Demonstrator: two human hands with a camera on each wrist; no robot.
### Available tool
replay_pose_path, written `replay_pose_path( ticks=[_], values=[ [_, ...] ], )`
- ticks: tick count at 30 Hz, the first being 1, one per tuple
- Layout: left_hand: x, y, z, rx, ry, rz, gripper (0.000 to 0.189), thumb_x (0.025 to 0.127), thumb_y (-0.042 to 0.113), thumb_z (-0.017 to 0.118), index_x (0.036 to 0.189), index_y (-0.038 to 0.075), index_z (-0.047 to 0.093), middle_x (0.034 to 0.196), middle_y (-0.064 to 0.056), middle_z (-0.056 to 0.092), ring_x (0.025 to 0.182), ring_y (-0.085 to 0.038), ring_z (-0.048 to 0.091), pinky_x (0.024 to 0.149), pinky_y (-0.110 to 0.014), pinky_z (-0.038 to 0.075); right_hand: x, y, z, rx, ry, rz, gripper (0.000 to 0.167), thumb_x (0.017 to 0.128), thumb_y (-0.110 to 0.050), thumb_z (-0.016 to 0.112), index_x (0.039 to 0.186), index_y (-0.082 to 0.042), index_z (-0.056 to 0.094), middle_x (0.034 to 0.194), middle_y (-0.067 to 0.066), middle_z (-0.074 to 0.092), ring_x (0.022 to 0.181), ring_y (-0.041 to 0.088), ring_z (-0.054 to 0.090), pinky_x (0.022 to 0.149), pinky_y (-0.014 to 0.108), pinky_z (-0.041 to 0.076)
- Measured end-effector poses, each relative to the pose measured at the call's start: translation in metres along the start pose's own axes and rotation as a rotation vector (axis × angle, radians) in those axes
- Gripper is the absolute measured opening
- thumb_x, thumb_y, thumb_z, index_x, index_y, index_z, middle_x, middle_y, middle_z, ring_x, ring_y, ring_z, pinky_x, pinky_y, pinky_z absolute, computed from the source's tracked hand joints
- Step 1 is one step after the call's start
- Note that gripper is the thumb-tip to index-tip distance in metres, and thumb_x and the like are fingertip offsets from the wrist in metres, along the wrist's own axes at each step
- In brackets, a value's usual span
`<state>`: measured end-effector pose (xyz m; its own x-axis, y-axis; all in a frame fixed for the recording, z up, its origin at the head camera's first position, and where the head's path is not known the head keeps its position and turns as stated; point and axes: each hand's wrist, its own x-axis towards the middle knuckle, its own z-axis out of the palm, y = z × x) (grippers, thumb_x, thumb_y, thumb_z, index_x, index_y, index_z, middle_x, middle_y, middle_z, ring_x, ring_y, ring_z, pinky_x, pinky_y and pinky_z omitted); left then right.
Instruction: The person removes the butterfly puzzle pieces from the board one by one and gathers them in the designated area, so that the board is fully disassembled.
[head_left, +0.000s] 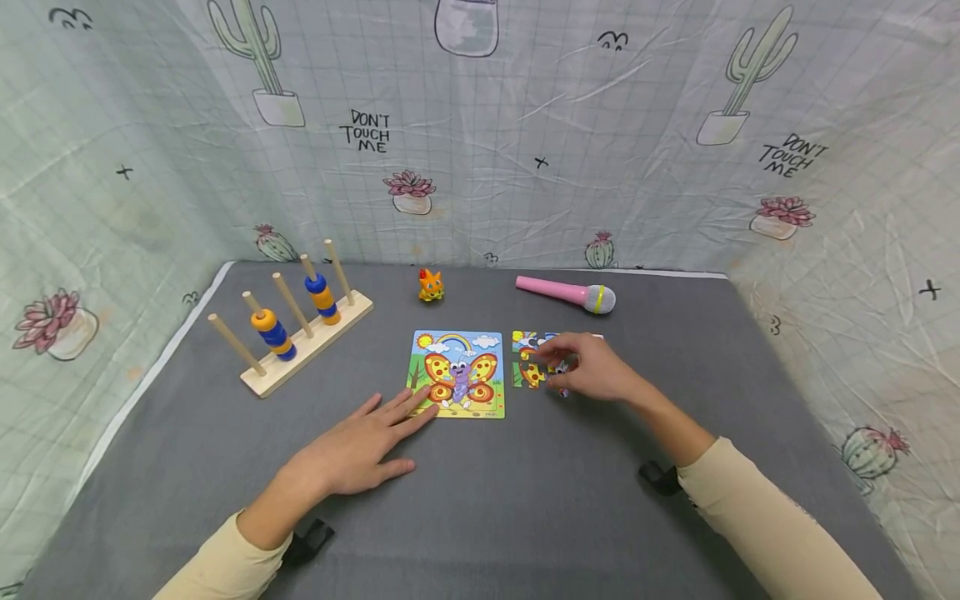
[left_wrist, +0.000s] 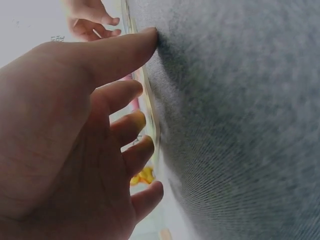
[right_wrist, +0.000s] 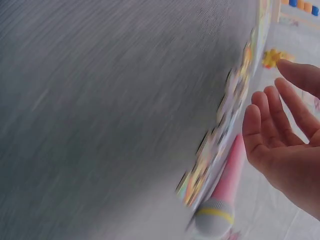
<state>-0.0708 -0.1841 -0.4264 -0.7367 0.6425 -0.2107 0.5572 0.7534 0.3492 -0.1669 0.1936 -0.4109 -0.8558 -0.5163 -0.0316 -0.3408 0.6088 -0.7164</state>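
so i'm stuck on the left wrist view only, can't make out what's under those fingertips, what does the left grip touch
Observer: In the head view, the left grip has fingertips over the lower left part of a picture board showing a purple-bodied butterfly.
Operator: ok and what's just right of that
Observer: Loose puzzle pieces, partly hidden from the head camera by the right grip.
Operator: and off to the left, anything
Observer: Yes, a wooden stand with five pegs; only two carry orange and blue beads.
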Motion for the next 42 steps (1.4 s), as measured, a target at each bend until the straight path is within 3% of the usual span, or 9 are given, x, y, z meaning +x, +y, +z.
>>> replay_pose_path(
  ticks=[7,18,26,32,42],
  values=[
    [-0.011,-0.001,-0.001,0.011,0.003,-0.041,0.074,0.102,0.041,0.066,0.166,0.023,0.032,0.176,-0.008,0.015,0.161,-0.036,0.019,0.124,-0.068,0.019,0.018,-0.020,0.020,0.067,-0.024,-0.012,0.042,0.085,-0.003,0.081,0.126,-0.002,0.073,0.115,0.015,0.074,0.102,0.031,0.070,0.083,0.034,0.056],
    [-0.018,-0.003,0.001,0.001,-0.004,-0.068,0.073,0.103,0.044,0.064,0.166,0.024,0.031,0.176,-0.008,0.014,0.161,-0.039,0.018,0.123,-0.070,0.019,0.046,-0.052,0.056,0.035,-0.117,-0.058,0.041,0.086,-0.009,0.083,0.126,-0.008,0.074,0.110,0.012,0.073,0.100,0.029,0.067,0.078,0.028,0.051],
    [-0.018,-0.006,0.002,-0.003,0.001,-0.068,0.073,0.103,0.044,0.064,0.166,0.025,0.031,0.176,-0.008,0.016,0.160,-0.039,0.019,0.123,-0.071,0.020,0.068,-0.074,0.078,-0.049,-0.156,-0.096,0.043,0.084,-0.010,0.085,0.126,-0.008,0.075,0.113,0.007,0.073,0.101,0.023,0.066,0.085,0.028,0.053],
    [-0.020,-0.007,0.003,-0.009,0.012,-0.061,0.072,0.103,0.044,0.063,0.165,0.025,0.033,0.175,-0.009,0.019,0.160,-0.040,0.021,0.121,-0.072,0.022,0.080,-0.083,0.092,-0.157,-0.172,-0.129,0.045,0.083,-0.015,0.088,0.126,-0.008,0.075,0.109,0.006,0.071,0.095,0.020,0.063,0.083,0.029,0.051],
    [-0.021,-0.007,0.002,-0.021,0.008,-0.067,0.072,0.103,0.043,0.064,0.165,0.025,0.034,0.175,-0.009,0.020,0.160,-0.039,0.021,0.121,-0.072,0.021,0.084,-0.088,0.100,-0.198,-0.184,-0.068,0.045,0.081,-0.020,0.089,0.123,-0.010,0.075,0.112,0.003,0.068,0.097,0.016,0.059,0.087,0.031,0.050]
  ],
)
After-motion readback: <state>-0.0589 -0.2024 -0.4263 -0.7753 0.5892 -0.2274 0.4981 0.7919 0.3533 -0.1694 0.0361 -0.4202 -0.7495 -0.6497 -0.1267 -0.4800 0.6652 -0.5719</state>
